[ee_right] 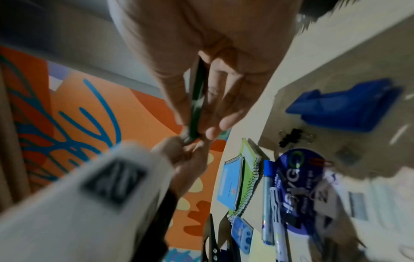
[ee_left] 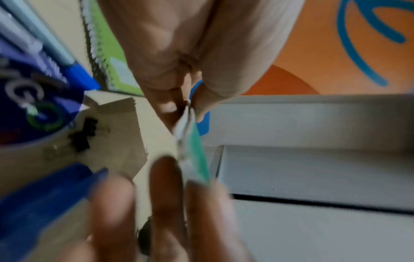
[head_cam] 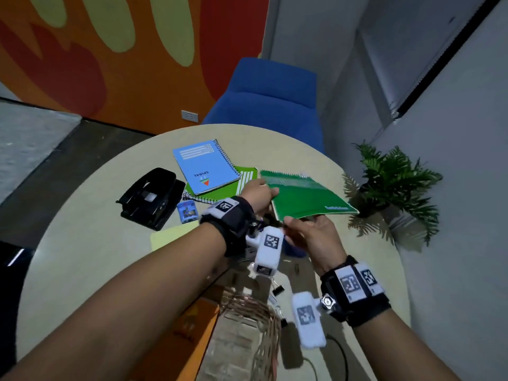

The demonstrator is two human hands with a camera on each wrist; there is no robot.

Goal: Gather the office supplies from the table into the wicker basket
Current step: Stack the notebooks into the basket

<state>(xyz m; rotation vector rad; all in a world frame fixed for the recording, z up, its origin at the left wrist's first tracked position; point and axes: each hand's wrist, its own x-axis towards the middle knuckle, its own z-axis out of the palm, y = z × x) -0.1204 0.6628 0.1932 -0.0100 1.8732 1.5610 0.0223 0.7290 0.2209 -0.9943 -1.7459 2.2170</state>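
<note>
A dark green spiral notebook (head_cam: 308,195) hangs above the round table, held at its near corner by both hands. My left hand (head_cam: 270,195) pinches its left edge; in the left wrist view the thumb and fingers (ee_left: 170,106) clamp the thin green edge (ee_left: 198,157). My right hand (head_cam: 291,222) grips the near edge from below, the cover (ee_right: 198,99) running between thumb and fingers. The wicker basket (head_cam: 247,323) stands at the table's near edge, below both wrists. A blue spiral notebook (head_cam: 206,166) lies on a light green one (head_cam: 247,176).
A black hole punch (head_cam: 154,196), a small blue box (head_cam: 187,211) and a yellow pad (head_cam: 170,235) lie left. Binder clips (ee_right: 291,137), a blue stapler (ee_right: 345,109), markers (ee_right: 267,203) and a blue round tub (ee_right: 300,186) sit nearer. A blue chair (head_cam: 269,100) and a plant (head_cam: 393,182) stand beyond.
</note>
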